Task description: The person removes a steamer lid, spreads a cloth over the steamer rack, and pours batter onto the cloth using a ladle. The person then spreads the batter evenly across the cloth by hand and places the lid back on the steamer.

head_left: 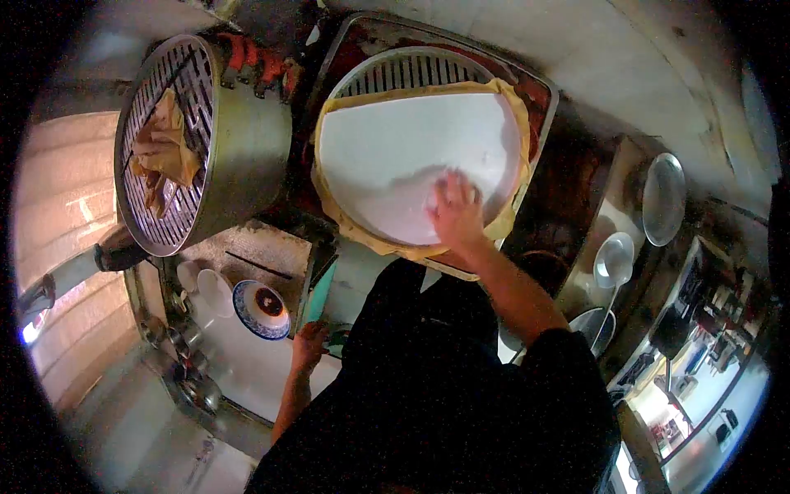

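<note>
My right hand [457, 210] is over the near right part of a smooth white layer [403, 144], its fingers apart, slightly blurred and touching or just above the surface. I cannot tell whether the layer is powder or batter. A tan cloth [510, 103] lines the round slatted steamer tray [420, 70] under it, its edge folded over the rim. The far part of the slats is uncovered. Down by the counter, my left hand [309, 342] is closed at the lower end of a teal strip [321, 292]; its fingers are small and partly hidden.
A large metal steamer pot [251, 152] stands at the left, a crumpled tan cloth [169, 144] on its slatted top. Below it are a blue-patterned bowl [257, 328] with dark contents and a white bowl [216, 292]. Metal bowls [663, 200] and a ladle [615, 259] lie right.
</note>
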`<state>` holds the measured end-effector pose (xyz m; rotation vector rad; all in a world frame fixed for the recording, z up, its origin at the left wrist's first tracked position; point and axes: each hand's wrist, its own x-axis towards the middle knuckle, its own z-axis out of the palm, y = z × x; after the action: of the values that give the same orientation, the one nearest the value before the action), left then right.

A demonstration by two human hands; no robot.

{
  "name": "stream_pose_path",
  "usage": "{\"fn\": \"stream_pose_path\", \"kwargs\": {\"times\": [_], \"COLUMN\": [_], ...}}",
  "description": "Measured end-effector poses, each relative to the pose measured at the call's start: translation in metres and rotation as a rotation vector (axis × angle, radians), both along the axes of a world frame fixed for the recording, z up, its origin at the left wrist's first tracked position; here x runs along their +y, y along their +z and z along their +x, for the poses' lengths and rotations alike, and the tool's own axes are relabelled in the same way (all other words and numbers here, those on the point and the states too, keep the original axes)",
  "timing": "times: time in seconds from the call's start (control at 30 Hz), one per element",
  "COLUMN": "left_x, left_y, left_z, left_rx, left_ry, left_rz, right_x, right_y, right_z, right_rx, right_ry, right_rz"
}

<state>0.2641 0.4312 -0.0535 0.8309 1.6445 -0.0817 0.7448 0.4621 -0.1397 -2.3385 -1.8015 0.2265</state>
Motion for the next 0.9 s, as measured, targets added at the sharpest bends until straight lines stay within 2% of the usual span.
{"fn": "stream_pose_path", "kwargs": {"times": [0.03, 0.1, 0.13, 0.17, 0.23, 0.33, 0.43, 0.47, 0.5, 0.6, 0.63, 0.7, 0.77, 0.83, 0.9], "left_x": [0.002, 0.011, 0.009, 0.0, -0.008, -0.011, -0.001, 0.002, 0.004, 0.008, 0.004, -0.004, -0.012, -0.015, -0.021], "left_y": [0.003, 0.01, -0.004, -0.027, -0.04, -0.04, -0.025, -0.013, 0.0, 0.015, 0.015, 0.012, 0.009, 0.01, 0.014], "left_z": [0.001, 0.006, -0.007, -0.035, -0.053, -0.062, -0.038, -0.028, -0.019, -0.011, -0.014, -0.021, -0.029, -0.033, -0.032], "left_rx": [0.001, 0.078, 0.073, 0.025, -0.025, -0.104, -0.049, 0.004, 0.061, 0.034, 0.039, -0.053, -0.017, 0.018, 0.07], "left_ry": [-0.008, -0.157, -0.159, -0.378, -0.593, -0.549, -0.506, -0.399, -0.289, -0.12, -0.109, 0.081, 0.072, 0.062, 0.063], "left_rz": [0.0, -0.012, -0.006, 0.153, 0.316, 0.377, 0.281, 0.184, 0.084, 0.034, 0.037, 0.028, 0.025, 0.027, -0.001], "right_x": [0.016, 0.02, 0.02, 0.015, 0.006, 0.027, 0.045, 0.054, 0.064, 0.084, 0.089, 0.102, 0.111, 0.122, 0.142], "right_y": [0.016, 0.013, 0.021, 0.021, 0.018, 0.008, 0.001, -0.001, 0.0, -0.018, -0.003, 0.008, 0.007, 0.003, 0.0], "right_z": [0.014, 0.033, 0.034, 0.03, 0.021, 0.045, 0.057, 0.057, 0.052, 0.023, 0.008, -0.008, -0.022, -0.036, -0.043], "right_rx": [0.029, 0.026, 0.039, 0.036, 0.08, -0.018, -0.013, -0.007, 0.004, 0.014, 0.03, 0.052, 0.072, 0.091, 0.064], "right_ry": [-0.136, -0.279, -0.36, -0.361, -0.331, -0.444, -0.424, -0.402, -0.358, -0.173, -0.07, -0.034, 0.007, 0.154, 0.134], "right_rz": [-0.057, -0.044, -0.087, -0.085, -0.175, -0.137, -0.118, -0.11, -0.076, -0.041, -0.053, -0.058, -0.067, -0.082, -0.057]}}
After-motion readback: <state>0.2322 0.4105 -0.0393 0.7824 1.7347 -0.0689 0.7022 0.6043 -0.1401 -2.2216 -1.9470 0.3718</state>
